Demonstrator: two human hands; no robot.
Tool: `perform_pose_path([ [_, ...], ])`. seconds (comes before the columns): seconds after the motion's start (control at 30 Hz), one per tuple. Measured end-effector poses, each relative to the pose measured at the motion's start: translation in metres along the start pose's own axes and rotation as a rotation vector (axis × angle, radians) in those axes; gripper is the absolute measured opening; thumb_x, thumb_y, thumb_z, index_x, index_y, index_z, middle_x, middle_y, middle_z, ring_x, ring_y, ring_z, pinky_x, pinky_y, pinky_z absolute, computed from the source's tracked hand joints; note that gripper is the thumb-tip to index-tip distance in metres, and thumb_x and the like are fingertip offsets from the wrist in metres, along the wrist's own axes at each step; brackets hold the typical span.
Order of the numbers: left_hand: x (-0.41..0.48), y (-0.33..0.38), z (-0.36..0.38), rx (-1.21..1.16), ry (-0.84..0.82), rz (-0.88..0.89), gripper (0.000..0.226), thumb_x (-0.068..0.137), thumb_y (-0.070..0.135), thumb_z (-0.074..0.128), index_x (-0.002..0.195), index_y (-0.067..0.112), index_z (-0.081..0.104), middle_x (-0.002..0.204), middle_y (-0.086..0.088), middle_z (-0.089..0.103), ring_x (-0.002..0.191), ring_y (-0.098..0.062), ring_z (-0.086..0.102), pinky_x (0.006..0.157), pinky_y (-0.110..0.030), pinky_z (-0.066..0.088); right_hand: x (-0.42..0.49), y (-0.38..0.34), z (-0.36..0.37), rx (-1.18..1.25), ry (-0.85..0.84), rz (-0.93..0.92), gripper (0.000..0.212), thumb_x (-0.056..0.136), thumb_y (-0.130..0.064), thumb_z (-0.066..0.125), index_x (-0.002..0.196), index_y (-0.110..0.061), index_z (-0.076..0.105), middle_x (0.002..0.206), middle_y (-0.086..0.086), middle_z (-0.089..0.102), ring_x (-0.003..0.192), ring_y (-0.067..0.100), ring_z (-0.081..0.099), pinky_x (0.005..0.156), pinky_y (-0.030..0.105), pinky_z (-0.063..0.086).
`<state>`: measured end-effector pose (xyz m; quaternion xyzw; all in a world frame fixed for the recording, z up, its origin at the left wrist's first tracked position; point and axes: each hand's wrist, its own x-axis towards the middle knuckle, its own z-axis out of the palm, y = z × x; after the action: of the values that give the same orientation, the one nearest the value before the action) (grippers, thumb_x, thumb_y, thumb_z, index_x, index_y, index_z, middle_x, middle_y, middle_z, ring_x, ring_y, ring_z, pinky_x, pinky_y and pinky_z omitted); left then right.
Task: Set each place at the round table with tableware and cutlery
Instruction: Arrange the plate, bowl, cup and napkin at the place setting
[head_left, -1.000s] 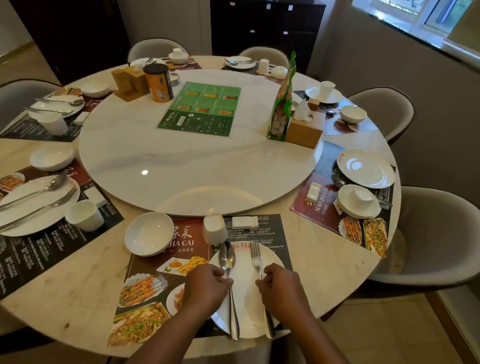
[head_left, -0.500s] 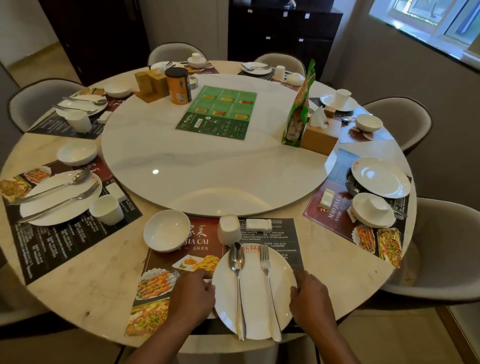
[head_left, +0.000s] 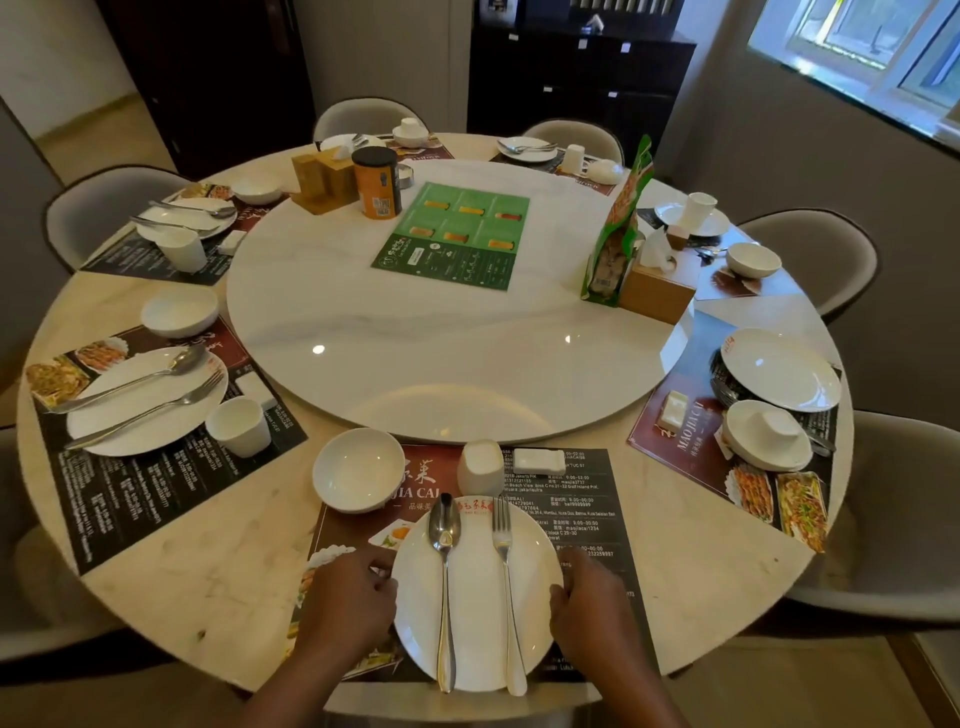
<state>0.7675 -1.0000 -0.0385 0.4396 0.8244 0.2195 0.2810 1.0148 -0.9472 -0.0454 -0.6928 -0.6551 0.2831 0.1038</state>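
A round white plate (head_left: 475, 623) with a red mark at its far rim sits on a printed placemat (head_left: 582, 512) at the near edge of the worktop (head_left: 218, 582). A steel spoon (head_left: 444, 582) and a fork (head_left: 505, 582) lie side by side on the plate without touching. Their long axes run from the near edge toward the centre, with the spoon's bowl and the fork's tines pointing away from the person. The handle ends reach just over the plate's near rim.

The left hand (head_left: 347, 605) grips the plate's left rim with curled fingers, and the right hand (head_left: 592, 608) grips the right rim the same way.

Just beyond the plate stand a white bowl (head_left: 358, 470), a white cup (head_left: 480, 467) and a small white rest (head_left: 538, 461), close to the near edge of the raised turntable (head_left: 415, 338). Bare worktop shows on both sides of the placemat, between it and the neighbouring settings.
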Motion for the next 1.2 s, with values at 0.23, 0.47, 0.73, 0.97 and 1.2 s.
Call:
perform_pose_path([
  [0.23,0.007,0.004,-0.003,0.006,0.031,-0.022,0.02,0.085,0.021,0.07,0.105,0.024,0.071,0.1,0.006,0.073,0.081,-0.008,0.06,0.066,-0.02,0.044,0.037,-0.047,-0.018,-0.084,0.112,-0.114,0.051,0.092,-0.043,0.062,0.138,-0.026,0.047,0.133,-0.002,0.052,0.119,0.016,0.051,0.093,0.034,0.052],
  [0.47,0.022,0.031,-0.01,-0.022,0.092,0.127,0.027,0.083,0.022,0.07,0.11,0.024,0.068,0.083,0.016,0.059,0.074,-0.001,0.054,0.064,-0.017,0.041,0.094,-0.117,-0.005,-0.125,-0.086,-0.194,0.085,0.081,-0.05,0.073,0.15,-0.032,0.027,0.142,0.008,0.042,0.126,0.028,0.051,0.093,0.039,0.051],
  [0.73,0.04,0.048,-0.012,-0.061,0.099,0.181,0.029,0.087,0.027,0.066,0.116,0.024,0.066,0.1,0.007,0.072,0.086,-0.008,0.064,0.073,-0.022,0.052,0.103,-0.119,0.006,-0.178,-0.079,-0.19,0.065,0.086,-0.035,0.069,0.143,-0.028,0.04,0.128,0.007,0.057,0.117,0.028,0.056,0.09,0.039,0.053],
  [0.97,0.048,0.071,-0.003,-0.17,0.046,0.165,0.029,0.093,0.029,0.059,0.122,0.023,0.062,0.108,0.002,0.069,0.087,-0.007,0.06,0.075,-0.023,0.05,0.095,-0.118,-0.024,0.026,-0.015,-0.193,0.07,0.081,-0.035,0.077,0.142,-0.031,0.044,0.128,0.006,0.057,0.117,0.027,0.055,0.091,0.038,0.054],
  [1.2,0.058,0.112,0.004,-0.548,-0.146,-0.016,0.016,0.094,0.029,0.06,0.085,0.025,0.072,0.09,0.0,0.073,0.088,-0.022,0.068,0.083,-0.042,0.056,0.076,-0.075,-0.053,0.325,-0.096,-0.251,0.064,0.072,-0.04,0.086,0.125,-0.044,0.048,0.118,-0.009,0.062,0.092,0.007,0.068,0.076,0.027,0.061],
])
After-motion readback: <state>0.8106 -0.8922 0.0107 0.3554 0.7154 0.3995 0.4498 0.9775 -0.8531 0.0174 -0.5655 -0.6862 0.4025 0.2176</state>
